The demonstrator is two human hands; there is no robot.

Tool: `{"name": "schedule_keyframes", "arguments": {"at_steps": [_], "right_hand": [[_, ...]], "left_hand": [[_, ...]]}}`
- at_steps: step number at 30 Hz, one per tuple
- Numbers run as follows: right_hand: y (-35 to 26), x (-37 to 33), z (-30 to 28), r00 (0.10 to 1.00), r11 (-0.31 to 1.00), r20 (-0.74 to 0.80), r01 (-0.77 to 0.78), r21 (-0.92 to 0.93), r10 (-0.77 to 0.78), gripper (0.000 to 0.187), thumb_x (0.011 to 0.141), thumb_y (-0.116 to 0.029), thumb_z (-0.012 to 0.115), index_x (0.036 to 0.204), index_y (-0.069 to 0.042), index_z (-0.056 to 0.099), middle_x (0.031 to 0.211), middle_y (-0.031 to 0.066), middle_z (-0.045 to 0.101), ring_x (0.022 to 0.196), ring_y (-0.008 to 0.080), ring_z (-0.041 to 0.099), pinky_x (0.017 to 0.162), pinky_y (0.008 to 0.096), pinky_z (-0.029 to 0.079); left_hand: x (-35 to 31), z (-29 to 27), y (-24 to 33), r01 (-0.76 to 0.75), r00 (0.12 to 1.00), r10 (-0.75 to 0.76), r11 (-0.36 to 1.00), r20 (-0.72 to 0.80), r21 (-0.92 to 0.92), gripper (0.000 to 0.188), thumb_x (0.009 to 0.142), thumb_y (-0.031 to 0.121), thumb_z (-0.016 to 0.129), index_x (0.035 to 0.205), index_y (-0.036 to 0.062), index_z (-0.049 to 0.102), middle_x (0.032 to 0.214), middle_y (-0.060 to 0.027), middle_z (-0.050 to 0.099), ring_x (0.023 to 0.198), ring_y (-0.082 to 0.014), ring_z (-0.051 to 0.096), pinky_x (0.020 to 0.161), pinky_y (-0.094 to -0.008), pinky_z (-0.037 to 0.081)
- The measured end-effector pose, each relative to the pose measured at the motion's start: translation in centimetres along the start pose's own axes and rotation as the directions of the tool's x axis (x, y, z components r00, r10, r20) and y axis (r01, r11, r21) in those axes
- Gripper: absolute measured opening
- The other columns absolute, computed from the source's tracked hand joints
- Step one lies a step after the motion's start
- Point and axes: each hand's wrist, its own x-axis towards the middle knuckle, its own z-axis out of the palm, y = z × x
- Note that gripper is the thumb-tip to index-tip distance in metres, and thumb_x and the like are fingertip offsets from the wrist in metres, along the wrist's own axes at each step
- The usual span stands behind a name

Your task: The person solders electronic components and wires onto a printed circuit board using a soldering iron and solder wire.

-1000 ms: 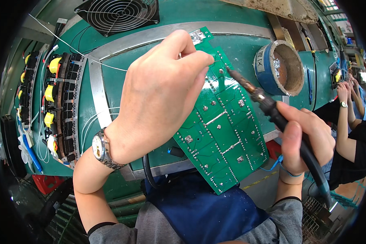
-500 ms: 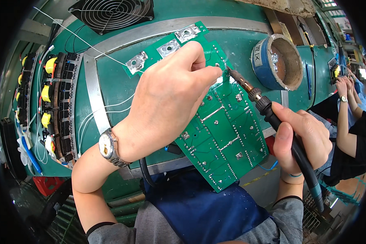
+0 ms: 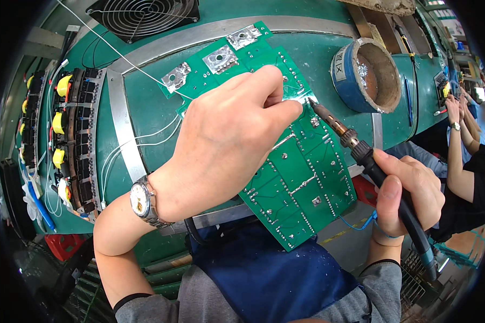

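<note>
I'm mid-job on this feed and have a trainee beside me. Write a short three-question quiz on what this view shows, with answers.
1. Which grip, left or right, holds the soldering iron?
2. True or false: the watch is on the same arm whose grip holds that iron.
3. What stands just to the right of the far end of the green circuit board?
a) the black fan
b) the round blue container
c) the strips with yellow parts

Key
1. The right grip.
2. False: it is on the left wrist.
3. b.
</note>
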Motion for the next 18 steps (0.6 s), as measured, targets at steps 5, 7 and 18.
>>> {"name": "schedule_keyframes", "arguments": {"at_steps": [5, 7, 18], "right_hand": [[0.0, 0.0, 0.3, 0.997, 0.996, 0.039, 0.074, -0.058, -0.072, 0.018, 0.079, -0.004, 0.069, 0.091, 0.009, 0.073, 0.066, 0.0096, 0.069, 0.047, 0.017, 0.062, 0.045, 0.027, 0.05], [-0.2, -0.1, 0.2, 0.996, 0.997, 0.066, 0.068, -0.046, -0.065, 0.018, 0.079, -0.005, 0.07, 0.091, 0.008, 0.073, 0.066, 0.0094, 0.069, 0.047, 0.017, 0.062, 0.045, 0.0266, 0.05], [-0.2, -1.5, -1.6, 0.999, 1.0, 0.032, 0.008, 0.013, -0.009, 0.018, 0.085, -0.007, 0.069, 0.094, 0.008, 0.072, 0.062, 0.0087, 0.065, 0.044, 0.017, 0.058, 0.044, 0.0268, 0.046]], "left_hand": [[0.0, 0.7, -0.1, -0.018, 0.999, 0.018, 1.0, -0.026, 0.006, 0.025, 0.078, 0.0, 0.074, 0.102, 0.0074, 0.074, 0.083, -0.0057, 0.054, 0.07, -0.0206, 0.06, 0.061, -0.0338, 0.05], [0.1, 0.7, 0.0, -0.031, 0.999, 0.031, 0.999, -0.037, 0.007, 0.025, 0.078, -0.001, 0.074, 0.102, 0.0073, 0.074, 0.084, -0.0056, 0.055, 0.07, -0.0209, 0.06, 0.062, -0.0339, 0.05], [-0.3, 0.1, 1.0, -0.065, 0.998, 0.065, 0.998, 0.01, -0.006, 0.028, 0.074, 0.0, 0.077, 0.1, 0.009, 0.074, 0.084, -0.0037, 0.055, 0.069, -0.0182, 0.058, 0.058, -0.0314, 0.048]]}}
